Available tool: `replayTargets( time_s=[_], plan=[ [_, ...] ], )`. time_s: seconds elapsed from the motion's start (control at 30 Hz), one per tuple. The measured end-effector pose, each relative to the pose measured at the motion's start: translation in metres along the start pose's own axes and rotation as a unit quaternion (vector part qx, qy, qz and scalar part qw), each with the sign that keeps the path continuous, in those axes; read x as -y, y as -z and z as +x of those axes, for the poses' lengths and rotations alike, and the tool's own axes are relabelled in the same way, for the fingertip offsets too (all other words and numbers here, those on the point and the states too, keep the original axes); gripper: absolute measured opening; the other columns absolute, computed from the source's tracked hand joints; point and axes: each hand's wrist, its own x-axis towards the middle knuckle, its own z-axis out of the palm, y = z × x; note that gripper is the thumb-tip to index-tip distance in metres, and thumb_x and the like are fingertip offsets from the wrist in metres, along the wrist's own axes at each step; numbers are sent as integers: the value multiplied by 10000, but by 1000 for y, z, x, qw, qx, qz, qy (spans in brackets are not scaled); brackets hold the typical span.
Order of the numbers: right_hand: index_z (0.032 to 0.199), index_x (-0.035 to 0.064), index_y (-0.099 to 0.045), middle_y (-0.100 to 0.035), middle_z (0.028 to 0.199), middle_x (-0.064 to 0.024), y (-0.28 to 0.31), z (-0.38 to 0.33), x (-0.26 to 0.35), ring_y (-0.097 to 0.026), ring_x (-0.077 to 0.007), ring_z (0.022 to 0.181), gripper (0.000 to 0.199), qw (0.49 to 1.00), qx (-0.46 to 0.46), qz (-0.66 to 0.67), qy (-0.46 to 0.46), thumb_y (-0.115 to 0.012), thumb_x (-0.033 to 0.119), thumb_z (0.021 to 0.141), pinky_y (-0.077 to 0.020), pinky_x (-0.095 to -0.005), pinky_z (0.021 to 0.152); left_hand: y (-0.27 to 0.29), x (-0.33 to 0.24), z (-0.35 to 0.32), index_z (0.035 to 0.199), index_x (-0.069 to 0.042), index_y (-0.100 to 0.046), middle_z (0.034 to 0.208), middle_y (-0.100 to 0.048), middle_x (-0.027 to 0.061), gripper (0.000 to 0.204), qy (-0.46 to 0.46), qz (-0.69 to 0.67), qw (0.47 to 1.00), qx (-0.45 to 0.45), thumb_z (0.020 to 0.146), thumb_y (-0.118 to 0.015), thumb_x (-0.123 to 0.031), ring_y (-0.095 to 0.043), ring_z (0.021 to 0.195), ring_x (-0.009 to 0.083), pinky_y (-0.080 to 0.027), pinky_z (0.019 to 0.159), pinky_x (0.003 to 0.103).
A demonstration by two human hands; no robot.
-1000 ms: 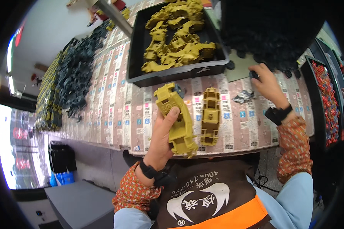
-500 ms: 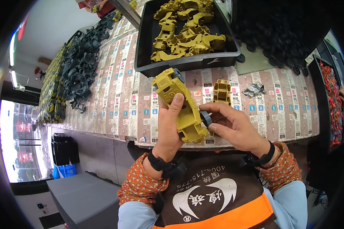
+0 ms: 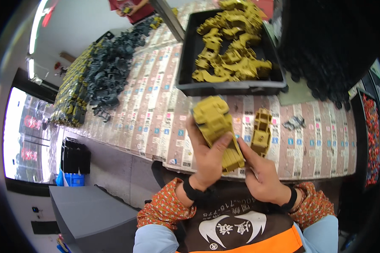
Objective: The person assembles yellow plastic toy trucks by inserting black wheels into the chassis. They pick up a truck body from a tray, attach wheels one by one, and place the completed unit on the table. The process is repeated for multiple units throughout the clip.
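Note:
My left hand (image 3: 207, 158) is closed round an olive-yellow plastic toy vehicle body (image 3: 215, 120), its thumb lying across the piece. The body is tilted above the table's near edge, its far end slightly blurred. My right hand (image 3: 264, 177) grips the body's near right side, fingers bent against its edge; whether a wheel sits beneath them is hidden. Just right of the held piece, a second yellow vehicle part (image 3: 261, 133) lies on the table, with an open frame showing.
A black tray (image 3: 232, 89) of yellow parts stands beyond my hands. Dark grey parts (image 3: 109, 71) are heaped at left, black wheels (image 3: 325, 80) at far right. A small grey piece (image 3: 294, 122) lies on the patterned table (image 3: 156, 114). Another person (image 3: 133, 9) is at the far left.
The toy vehicle body has been turned over in my hands, and the dark wheels seen on it before are out of sight. My view has shifted, so the tray appears farther right.

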Motion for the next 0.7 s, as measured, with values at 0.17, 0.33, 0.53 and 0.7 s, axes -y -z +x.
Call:
replayTargets(
  time_s=[0.17,0.33,0.53,0.7],
  plan=[
    [1574,-20,-385,-672,1004,-278,-7,5,6,-683,-418,880,863,999,46,11,-3,-477,-68,717,-544,-397,850,9,-6,-11,1557,-66,-186,1453,-471,130,816,-75,-34,996,17,939,-711,25,-539,1317,235,-476,1094,385],
    [1540,-25,-434,-695,1025,-286,-14,27,13,-718,-399,880,787,995,80,53,-16,-503,-32,757,-560,-369,828,30,-11,-9,1535,-88,-219,1441,-486,117,779,-23,-48,998,-15,944,-716,17,-553,1293,213,-489,1068,362],
    [1420,23,-588,-745,1098,-216,10,67,29,-756,-333,959,540,983,173,-11,-58,-595,20,880,-582,-347,845,84,-46,34,1368,-86,-453,1150,-633,85,471,202,-100,972,-66,989,-719,-170,-696,975,220,-618,821,407],
    [1317,-34,-646,-769,1096,-169,46,50,14,-759,-232,982,363,988,90,53,-118,-546,-9,968,-592,-324,838,207,-12,123,1272,-49,-602,1142,-708,154,338,358,-139,913,-138,1038,-620,-291,-734,949,326,-633,824,509]
  ],
)
